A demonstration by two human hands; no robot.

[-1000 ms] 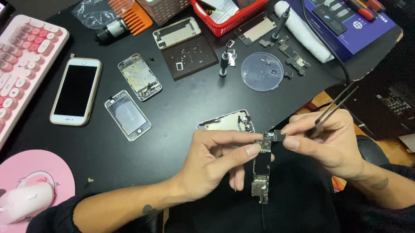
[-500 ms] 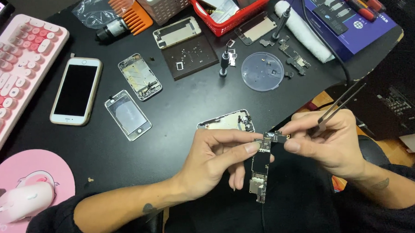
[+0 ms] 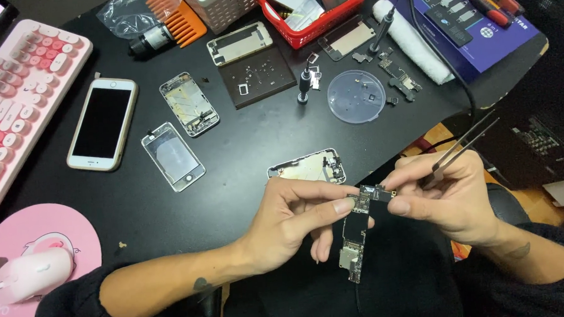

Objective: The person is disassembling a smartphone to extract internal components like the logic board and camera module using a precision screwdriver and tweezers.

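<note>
My left hand [image 3: 291,221] pinches the top of a long narrow phone circuit board [image 3: 355,241] between thumb and forefinger, holding it upright in front of the table edge. My right hand [image 3: 445,199] grips metal tweezers [image 3: 462,147] that stick up to the right, and its thumb and forefinger touch a small black part [image 3: 382,192] at the board's upper end. An open phone frame [image 3: 308,167] lies on the black table [image 3: 243,141] just behind both hands.
On the table lie a white phone [image 3: 103,122], two opened phone shells [image 3: 188,105], a dark screw mat [image 3: 256,77], a clear round dish [image 3: 355,95], a small screwdriver [image 3: 303,88], a red basket [image 3: 317,14], a blue tool kit [image 3: 472,17], a pink keyboard [image 3: 19,87] and a pink mouse [image 3: 27,274].
Both hands have stayed almost in place with the board; the right fingers shifted slightly on the small part at its top. The tweezers tilted a little.
</note>
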